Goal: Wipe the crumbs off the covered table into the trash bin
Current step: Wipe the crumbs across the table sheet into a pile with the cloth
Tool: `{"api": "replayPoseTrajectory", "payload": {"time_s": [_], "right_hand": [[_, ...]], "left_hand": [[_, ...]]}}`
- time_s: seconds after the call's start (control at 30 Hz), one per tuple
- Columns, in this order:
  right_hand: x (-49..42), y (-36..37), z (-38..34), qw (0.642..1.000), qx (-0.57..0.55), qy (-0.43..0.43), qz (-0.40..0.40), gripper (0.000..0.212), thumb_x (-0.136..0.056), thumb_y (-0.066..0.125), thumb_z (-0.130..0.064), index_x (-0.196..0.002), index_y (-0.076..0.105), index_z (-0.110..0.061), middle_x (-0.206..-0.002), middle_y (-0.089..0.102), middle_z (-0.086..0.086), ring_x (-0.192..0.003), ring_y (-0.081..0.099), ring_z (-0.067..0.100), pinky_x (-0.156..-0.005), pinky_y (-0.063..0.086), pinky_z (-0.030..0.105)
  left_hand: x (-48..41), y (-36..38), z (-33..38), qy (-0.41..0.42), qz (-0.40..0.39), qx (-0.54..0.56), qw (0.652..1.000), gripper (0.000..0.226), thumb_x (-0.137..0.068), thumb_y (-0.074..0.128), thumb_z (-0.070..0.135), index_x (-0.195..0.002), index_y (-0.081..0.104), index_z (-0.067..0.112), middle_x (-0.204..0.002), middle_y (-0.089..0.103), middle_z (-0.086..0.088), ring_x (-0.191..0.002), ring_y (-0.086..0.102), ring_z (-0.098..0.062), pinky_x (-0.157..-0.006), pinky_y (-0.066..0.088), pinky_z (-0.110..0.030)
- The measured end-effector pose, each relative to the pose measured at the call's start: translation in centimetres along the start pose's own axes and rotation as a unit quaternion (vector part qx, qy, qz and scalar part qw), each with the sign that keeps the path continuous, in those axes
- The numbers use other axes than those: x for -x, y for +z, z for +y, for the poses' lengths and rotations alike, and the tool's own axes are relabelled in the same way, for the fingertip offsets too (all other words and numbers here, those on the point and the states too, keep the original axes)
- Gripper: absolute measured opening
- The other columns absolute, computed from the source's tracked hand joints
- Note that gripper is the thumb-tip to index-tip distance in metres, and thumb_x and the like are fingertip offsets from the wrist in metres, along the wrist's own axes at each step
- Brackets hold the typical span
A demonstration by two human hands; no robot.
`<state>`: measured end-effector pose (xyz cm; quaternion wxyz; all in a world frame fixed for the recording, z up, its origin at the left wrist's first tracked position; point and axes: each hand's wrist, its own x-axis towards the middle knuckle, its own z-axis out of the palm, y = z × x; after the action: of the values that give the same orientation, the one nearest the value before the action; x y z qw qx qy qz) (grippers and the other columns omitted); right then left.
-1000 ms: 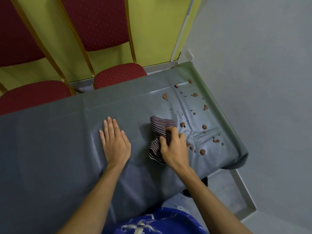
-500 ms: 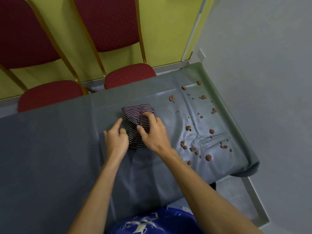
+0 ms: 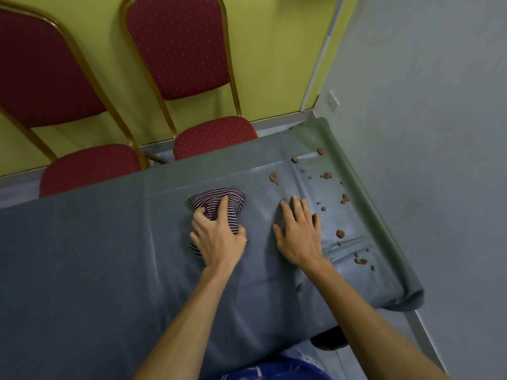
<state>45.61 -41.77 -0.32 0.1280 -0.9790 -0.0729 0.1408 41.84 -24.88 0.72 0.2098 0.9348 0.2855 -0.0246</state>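
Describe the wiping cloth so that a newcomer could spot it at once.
Look at the long grey-covered table in front of the two red chairs. Near its far edge, the left hand grips a bunched cloth. It alone is striped, dark and pale; the brown crumbs to its right are small lumps.

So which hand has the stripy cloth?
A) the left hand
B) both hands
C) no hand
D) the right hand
A: the left hand grips the striped cloth, while the right hand lies flat on the table cover.
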Motion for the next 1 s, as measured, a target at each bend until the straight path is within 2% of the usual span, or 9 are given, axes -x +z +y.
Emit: {"api": "replayPoseTrajectory", "payload": {"time_s": [0.07, 0.23, 0.43, 0.6, 0.77, 0.9, 1.0], "right_hand": [[0.2, 0.3, 0.9, 1.0, -0.003, 0.005, 0.0, 0.064, -0.1, 0.043, -0.047, -0.157, 0.02, -0.026, -0.167, 0.004, 0.007, -0.153, -0.003, 0.028, -0.12, 0.006, 0.056], [1.1, 1.0, 1.3, 0.999, -0.02, 0.01, 0.023, 0.062, -0.1, 0.042, -0.048, -0.156, 0.026, -0.025, -0.167, 0.006, 0.006, -0.154, -0.002, 0.027, -0.12, 0.009, 0.057], [1.2, 1.0, 3.1, 0.999, -0.025, -0.003, 0.023, 0.064, -0.098, 0.044, -0.047, -0.156, 0.026, -0.025, -0.167, 0.007, 0.008, -0.154, -0.002, 0.028, -0.12, 0.008, 0.059], [1.2, 1.3, 3.5, 0.999, -0.023, -0.005, 0.035, 0.064, -0.097, 0.048, -0.045, -0.154, 0.031, -0.024, -0.165, 0.014, 0.011, -0.153, 0.008, 0.033, -0.118, 0.01, 0.062], [1.5, 1.2, 4.1, 0.999, -0.041, -0.013, 0.026, 0.061, -0.095, 0.053, -0.039, -0.152, 0.037, -0.022, -0.164, 0.019, 0.012, -0.152, 0.011, 0.032, -0.116, 0.012, 0.063], [1.5, 0.3, 4.8, 0.994, -0.097, -0.017, 0.052, 0.046, -0.091, 0.055, -0.025, -0.137, 0.052, -0.02, -0.162, 0.027, 0.012, -0.152, 0.016, 0.027, -0.117, 0.017, 0.058], [1.7, 0.0, 5.4, 0.991, -0.115, -0.009, 0.069, 0.039, -0.092, 0.054, -0.022, -0.131, 0.056, -0.02, -0.16, 0.031, 0.013, -0.152, 0.018, 0.028, -0.117, 0.018, 0.057]], "left_hand": [[-1.3, -0.8, 0.2, -0.003, -0.004, 0.049, 0.999, 0.068, -0.076, 0.072, 0.032, -0.14, 0.048, 0.036, -0.134, 0.036, -0.015, -0.122, 0.042, -0.036, -0.102, 0.034, -0.05], [-5.5, -2.3, 3.7, 0.038, 0.033, 0.075, 0.996, 0.06, -0.082, 0.067, 0.03, -0.139, 0.049, 0.037, -0.133, 0.038, -0.011, -0.127, 0.042, -0.032, -0.107, 0.031, -0.047], [-10.9, 0.3, 9.4, 0.127, 0.017, -0.052, 0.99, 0.064, -0.086, 0.064, 0.033, -0.145, 0.039, 0.04, -0.139, 0.035, -0.016, -0.128, 0.037, -0.035, -0.104, 0.031, -0.049], [-9.3, 1.6, 10.1, 0.149, 0.016, -0.105, 0.983, 0.067, -0.083, 0.067, 0.031, -0.143, 0.039, 0.04, -0.139, 0.033, -0.017, -0.124, 0.039, -0.035, -0.102, 0.032, -0.048], [-4.6, 1.7, 9.5, 0.246, -0.061, -0.066, 0.965, 0.063, -0.084, 0.064, 0.03, -0.142, 0.042, 0.045, -0.14, 0.035, -0.011, -0.133, 0.034, -0.03, -0.106, 0.03, -0.047], [-6.5, 0.2, 10.6, 0.201, -0.008, -0.017, 0.98, 0.062, -0.084, 0.064, 0.029, -0.141, 0.044, 0.042, -0.136, 0.038, -0.011, -0.131, 0.037, -0.03, -0.107, 0.029, -0.046], [-10.3, 0.0, 13.4, 0.183, 0.031, -0.025, 0.982, 0.062, -0.085, 0.063, 0.03, -0.143, 0.043, 0.04, -0.135, 0.037, -0.013, -0.128, 0.037, -0.032, -0.107, 0.029, -0.047]]}}
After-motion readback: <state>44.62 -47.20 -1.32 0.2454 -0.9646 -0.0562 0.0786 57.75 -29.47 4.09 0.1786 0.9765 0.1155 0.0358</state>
